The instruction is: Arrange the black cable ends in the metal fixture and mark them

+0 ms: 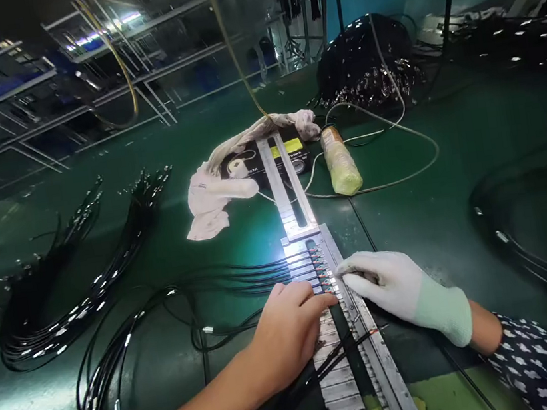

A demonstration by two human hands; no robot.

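Black cables (pixel 257 277), one row, are lying across the slotted metal fixture (pixel 340 392), coloured wire ends (pixel 320 267) showing. Looped cable bundle (pixel 27 325) is resting far left of the fixture. White cloth (pixel 206 197) is lying left of the fixture's far end. Bare left hand (pixel 289 320) is resting on the fixture, fingers bending over the row; whether gripping one, cannot tell. Wrapped bottle (pixel 341 161) is sitting right of the fixture's far end. Gloved right hand (pixel 395 283) is bringing thumb and finger together at the fixture's right edge; whether holding anything, cannot tell.
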